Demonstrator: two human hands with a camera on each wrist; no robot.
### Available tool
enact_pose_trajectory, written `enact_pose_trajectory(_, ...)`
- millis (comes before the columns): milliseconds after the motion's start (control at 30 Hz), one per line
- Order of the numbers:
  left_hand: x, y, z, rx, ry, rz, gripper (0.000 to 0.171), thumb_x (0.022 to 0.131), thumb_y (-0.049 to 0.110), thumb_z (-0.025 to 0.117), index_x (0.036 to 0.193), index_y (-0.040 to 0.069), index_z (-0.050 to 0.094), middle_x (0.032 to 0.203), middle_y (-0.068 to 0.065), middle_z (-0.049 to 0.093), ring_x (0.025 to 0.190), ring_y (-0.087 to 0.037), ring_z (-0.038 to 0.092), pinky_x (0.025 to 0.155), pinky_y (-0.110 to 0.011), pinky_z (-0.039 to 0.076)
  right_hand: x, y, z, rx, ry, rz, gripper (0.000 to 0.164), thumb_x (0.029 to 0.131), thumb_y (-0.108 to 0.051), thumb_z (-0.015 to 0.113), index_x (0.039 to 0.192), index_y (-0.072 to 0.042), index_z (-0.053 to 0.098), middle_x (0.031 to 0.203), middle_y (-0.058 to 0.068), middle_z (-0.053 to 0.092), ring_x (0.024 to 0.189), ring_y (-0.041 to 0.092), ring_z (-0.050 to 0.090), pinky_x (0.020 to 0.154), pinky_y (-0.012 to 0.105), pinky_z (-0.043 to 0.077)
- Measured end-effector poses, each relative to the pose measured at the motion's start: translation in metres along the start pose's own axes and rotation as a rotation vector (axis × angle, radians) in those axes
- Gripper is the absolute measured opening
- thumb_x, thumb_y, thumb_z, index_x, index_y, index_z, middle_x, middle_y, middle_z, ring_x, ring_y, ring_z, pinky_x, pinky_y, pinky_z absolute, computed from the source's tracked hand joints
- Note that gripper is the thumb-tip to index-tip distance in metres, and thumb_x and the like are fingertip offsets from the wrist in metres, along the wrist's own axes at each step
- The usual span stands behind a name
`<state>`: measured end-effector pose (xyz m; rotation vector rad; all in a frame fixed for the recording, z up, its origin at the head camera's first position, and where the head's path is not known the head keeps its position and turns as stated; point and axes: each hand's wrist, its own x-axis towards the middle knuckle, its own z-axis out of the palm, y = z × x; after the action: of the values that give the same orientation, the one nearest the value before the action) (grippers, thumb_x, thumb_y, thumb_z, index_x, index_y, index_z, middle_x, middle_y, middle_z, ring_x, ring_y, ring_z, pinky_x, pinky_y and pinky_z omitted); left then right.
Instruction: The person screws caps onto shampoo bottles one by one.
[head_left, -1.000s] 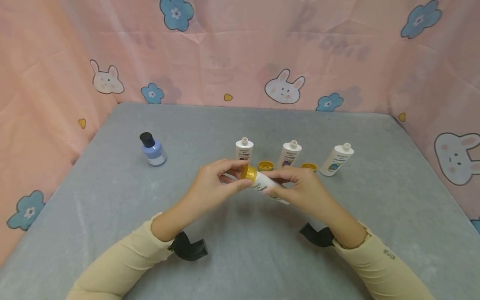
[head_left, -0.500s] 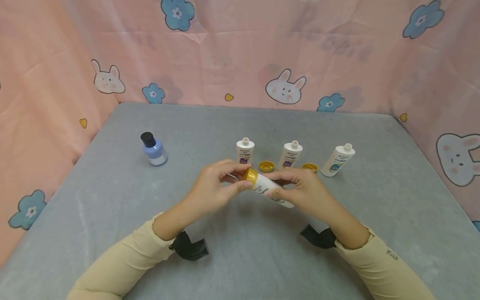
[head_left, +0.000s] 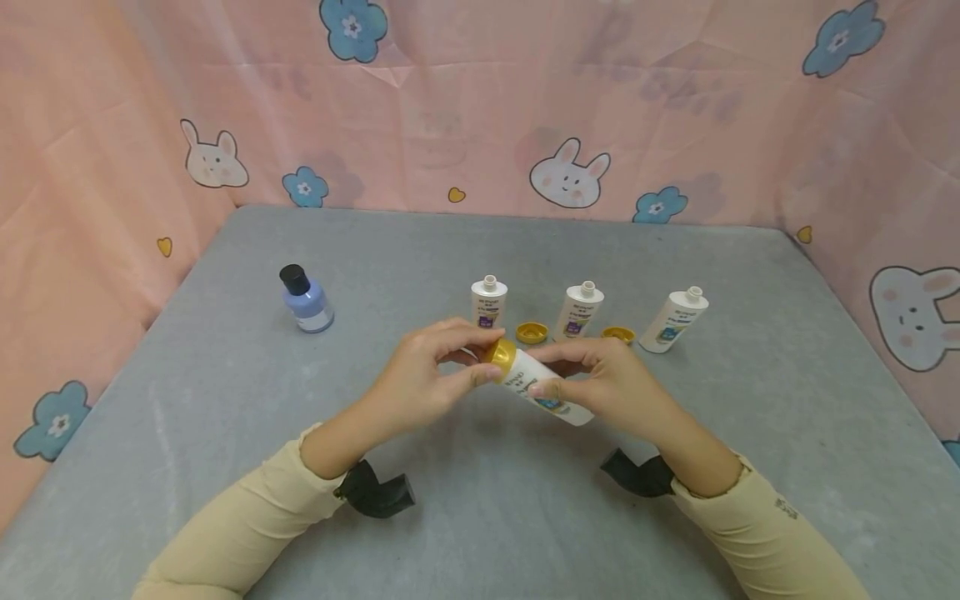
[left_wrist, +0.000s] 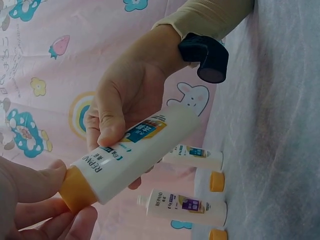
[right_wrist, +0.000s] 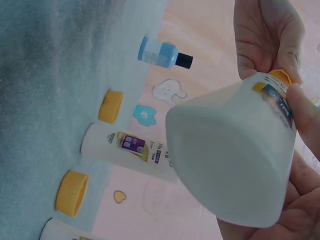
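Observation:
A white shampoo bottle (head_left: 521,375) with a blue label hangs tilted between both hands over the table, its golden cap (head_left: 500,356) toward the upper left. Thumb and fingers of the left hand (head_left: 423,375) pinch that cap. The right hand (head_left: 611,379) grips the bottle's body, thumb on the front and fingers behind. In the left wrist view the cap (left_wrist: 77,190) sits on the bottle's end, hiding the neck. The bottle's flat base (right_wrist: 230,165) faces the camera in the right wrist view.
Behind the hands stand three capless white bottles: a left one (head_left: 489,302), a middle one (head_left: 579,312) and a right one (head_left: 673,320). Between them lie two golden caps, one left (head_left: 531,332), one right (head_left: 618,334). A blue bottle (head_left: 307,302) with a black cap stands farther left.
The bottle's base end has swung down and slightly right, and the bottle has turned so more of its blue label shows. Both hands keep their hold in nearly the same place.

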<state>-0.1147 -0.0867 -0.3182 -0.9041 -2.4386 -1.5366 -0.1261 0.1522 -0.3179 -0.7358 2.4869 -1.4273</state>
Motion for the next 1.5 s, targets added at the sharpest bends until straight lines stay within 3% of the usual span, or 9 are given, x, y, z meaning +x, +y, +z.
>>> enact_pose_trajectory(300,0.0002,-0.002,-0.0022,-0.011,-0.022,0.065,0.039,0.083,0.003,0.078,0.121,-0.004,0.068,0.105,-0.013,0.072,0.092,-0.019,0.069,0.082,-0.024,0.06,-0.0004,-0.002,-0.002,0.034,-0.039,0.029,0.031,0.085,-0.012,0.078,0.115,-0.003,0.073,0.103,0.012,0.076,0.085,0.011,0.07,0.074,0.028,0.059)
enact_pose_trajectory(567,0.0004,-0.0012,-0.0038,-0.011,-0.043,0.051,0.039,0.083,0.004,0.078,0.121,-0.002,0.069,0.108,-0.012,0.071,0.095,-0.02,0.069,0.086,-0.023,0.059,0.0005,0.0002,-0.0023,0.05,-0.058,0.039,0.032,0.085,-0.012,0.077,0.115,-0.002,0.073,0.106,0.014,0.075,0.088,0.014,0.071,0.076,0.028,0.059)
enact_pose_trajectory(800,0.0017,0.0013,-0.0042,-0.129,-0.055,-0.085,0.041,0.084,0.003,0.077,0.124,0.0,0.068,0.117,-0.013,0.07,0.1,-0.021,0.068,0.088,-0.025,0.059,0.0,0.0005,-0.0032,0.032,-0.028,0.049,0.033,0.084,-0.015,0.08,0.114,-0.005,0.074,0.103,0.011,0.076,0.087,0.011,0.07,0.075,0.027,0.059)
enact_pose_trajectory(1000,0.0017,0.0034,-0.0039,-0.055,-0.06,-0.177,0.043,0.086,0.013,0.078,0.128,0.007,0.067,0.119,-0.007,0.07,0.099,-0.016,0.064,0.083,-0.026,0.059,0.0009,-0.0009,-0.0028,0.018,0.01,0.051,0.034,0.081,-0.016,0.082,0.113,-0.007,0.075,0.101,0.009,0.077,0.088,0.009,0.07,0.078,0.028,0.058)
enact_pose_trajectory(1233,0.002,0.002,-0.0026,-0.062,-0.043,-0.159,0.04,0.086,0.01,0.078,0.124,0.004,0.068,0.117,-0.009,0.071,0.098,-0.018,0.066,0.086,-0.024,0.059,0.0013,-0.0025,-0.0019,-0.002,0.015,0.088,0.035,0.081,-0.019,0.082,0.115,-0.009,0.075,0.102,0.007,0.077,0.091,0.014,0.069,0.08,0.031,0.058)
enact_pose_trajectory(1500,0.0019,0.002,-0.0011,-0.038,-0.027,-0.087,0.04,0.083,0.006,0.078,0.122,-0.001,0.069,0.115,-0.014,0.071,0.097,-0.021,0.068,0.085,-0.023,0.059,0.0,-0.0044,-0.0006,-0.021,0.013,0.089,0.033,0.083,-0.02,0.081,0.114,-0.009,0.075,0.102,0.007,0.076,0.091,0.018,0.068,0.074,0.028,0.059)
